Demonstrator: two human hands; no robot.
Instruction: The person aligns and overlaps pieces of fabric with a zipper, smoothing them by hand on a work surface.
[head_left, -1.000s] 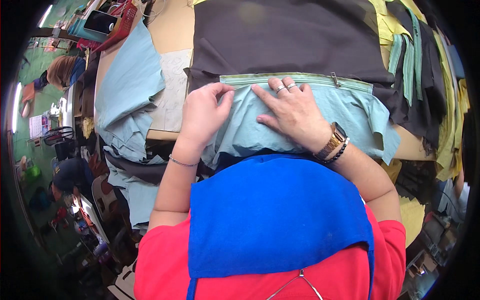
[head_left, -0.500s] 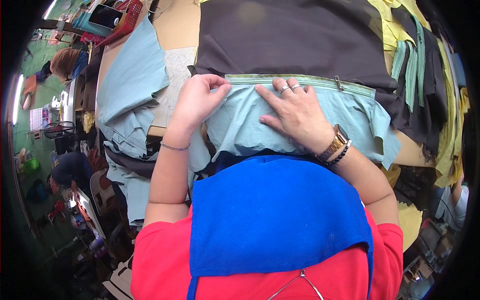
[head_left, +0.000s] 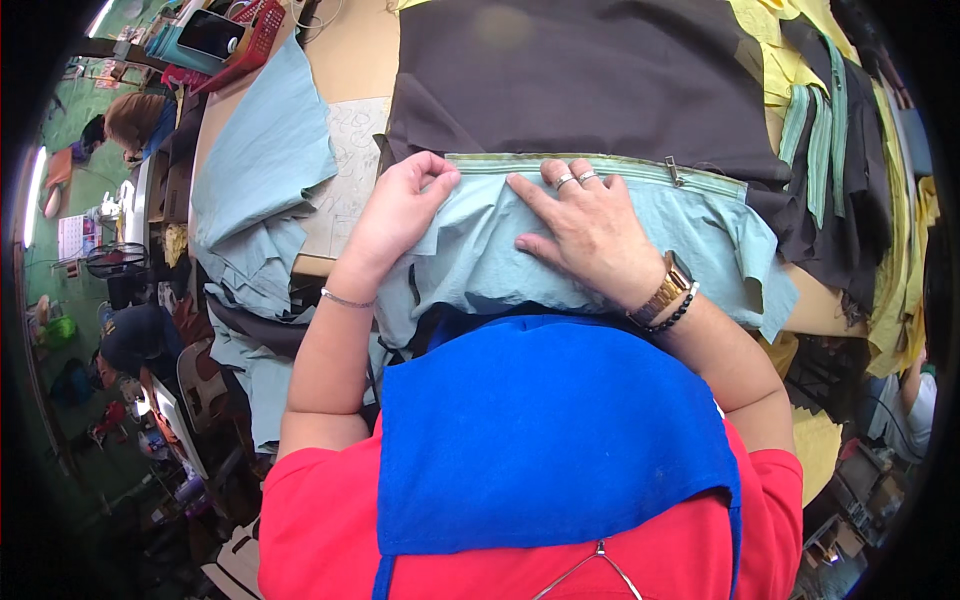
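Observation:
A green-edged zipper [head_left: 625, 173] runs across the work, between a dark grey fabric panel [head_left: 580, 85] on the far side and a light blue fabric piece [head_left: 480, 255] nearer me. Its metal slider [head_left: 673, 173] sits toward the right end. At the zipper's left end, my left hand [head_left: 400, 210] pinches the light blue fabric's edge between thumb and fingers. My right hand [head_left: 598, 235] lies on the light blue fabric with fingers apart, the index fingertip just below the zipper. Wrinkles spread through the light blue fabric beneath both hands.
More light blue pieces [head_left: 265, 150] lie at the left, beside a paper with pencil marks [head_left: 355, 130]. A red basket [head_left: 262, 35] holding a phone stands far left. Spare green zippers [head_left: 800, 130], dark cloth and yellow fabric [head_left: 890, 300] hang at the right. Other people work beyond.
Both hands keep nearly the same places and grips. Below my left hand, a corner of the light blue fabric now shows more. The cloth has shifted very slightly left.

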